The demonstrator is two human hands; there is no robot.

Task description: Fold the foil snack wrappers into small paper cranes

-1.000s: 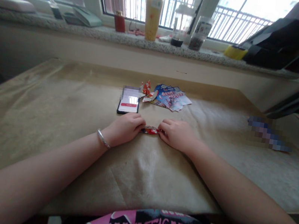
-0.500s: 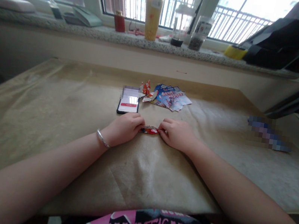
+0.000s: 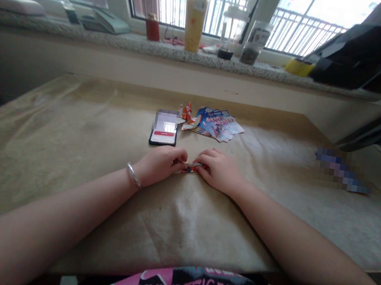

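Both of my hands rest on the brown paper-covered table [image 3: 67,142] and pinch a small folded red printed paper [image 3: 190,165] between them. My left hand [image 3: 160,164], with a silver bracelet on the wrist, grips its left end with curled fingers. My right hand [image 3: 220,170] grips its right end, fingers closed over it. The paper is mostly hidden by my fingertips. Just beyond my left hand lies a phone [image 3: 163,134] with a lit screen.
Behind the phone lie a small red folded paper piece [image 3: 186,111] and a fan of blue printed papers [image 3: 217,123]. A blurred blue item [image 3: 343,170] lies at the right. The stone windowsill [image 3: 119,42] carries a tall yellow-filled container [image 3: 195,13], jars and a red can [image 3: 152,28].
My hands have come closer together, and the red paper between them is now narrower and more covered by my fingers.
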